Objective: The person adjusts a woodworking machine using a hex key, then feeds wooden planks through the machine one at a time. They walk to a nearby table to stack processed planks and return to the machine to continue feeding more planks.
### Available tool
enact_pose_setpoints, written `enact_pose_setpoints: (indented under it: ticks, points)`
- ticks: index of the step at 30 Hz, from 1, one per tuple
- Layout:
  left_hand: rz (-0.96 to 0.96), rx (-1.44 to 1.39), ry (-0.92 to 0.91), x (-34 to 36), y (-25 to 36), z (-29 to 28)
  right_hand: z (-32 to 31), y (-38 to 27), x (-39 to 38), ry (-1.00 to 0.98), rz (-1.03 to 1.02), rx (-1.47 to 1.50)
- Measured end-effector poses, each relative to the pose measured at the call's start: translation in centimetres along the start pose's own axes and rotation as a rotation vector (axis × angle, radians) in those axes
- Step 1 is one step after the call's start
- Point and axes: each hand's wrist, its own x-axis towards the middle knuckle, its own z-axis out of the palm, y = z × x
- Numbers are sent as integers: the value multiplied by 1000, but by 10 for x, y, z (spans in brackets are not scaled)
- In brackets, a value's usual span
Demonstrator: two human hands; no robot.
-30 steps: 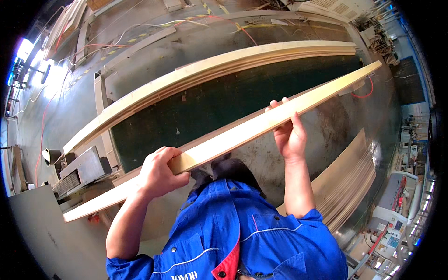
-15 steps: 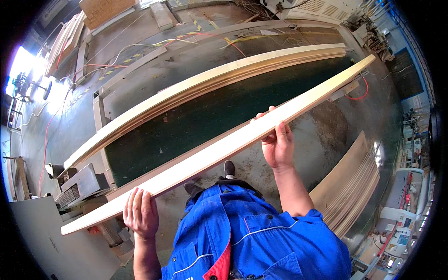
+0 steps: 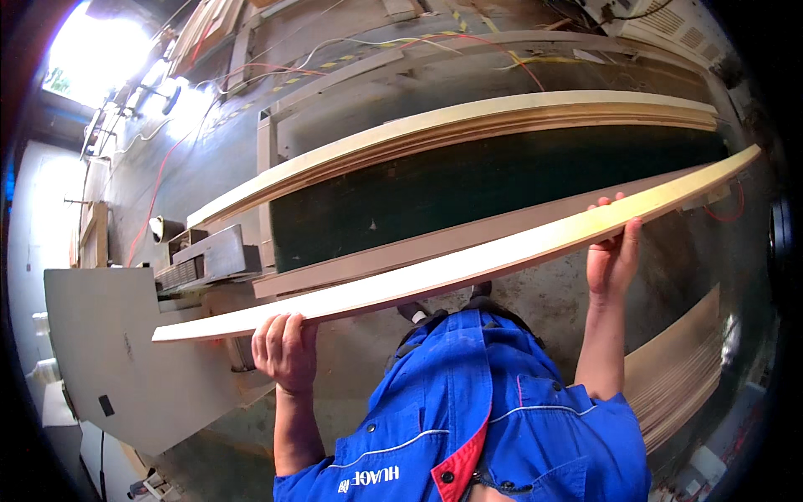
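A long, pale wooden board point(image 3: 435, 272) spans the view in front of my body, its right end higher in the picture than its left. Toward its left end, my left hand point(image 3: 284, 347) grips the near edge with the fingers over the top face. My right hand point(image 3: 612, 255) holds it farther right, thumb on the near edge and fingertips showing past the far edge. Beyond the board lies a dark green work surface point(image 3: 468, 188) with a brownish strip point(image 3: 351, 268) along its near side. A stack of similar long boards point(image 3: 468, 117) rests along its far side.
A grey machine panel point(image 3: 109, 360) stands at the left, with a metal box point(image 3: 213, 255) beside the work surface. Thin wood sheets point(image 3: 677, 368) are piled at the lower right. A red hose point(image 3: 159, 201) and pale cables cross the floor beyond.
My view has swung left, so the scene sits farther right. The board lies flatter across the picture and nearer the brownish strip. Both hands keep their hold.
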Motion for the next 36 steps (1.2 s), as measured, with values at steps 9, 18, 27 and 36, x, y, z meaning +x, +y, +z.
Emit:
enact_pose_setpoints:
  ticks: [9, 18, 27, 36]
  points:
    - [0, -141, 37, 9, -2, 29, -16, -25, -14, 74, -102, -251]
    - [-48, -505, -286, -37, -32, 47, -22, 40, 15, 462, -148, -306]
    - [47, -631, -345, 24, 50, 117, -100, 0, 74, 704, 114, -871]
    - [-140, -430, -691, 44, 98, 180, -159, -4, 184, 455, 450, -1254]
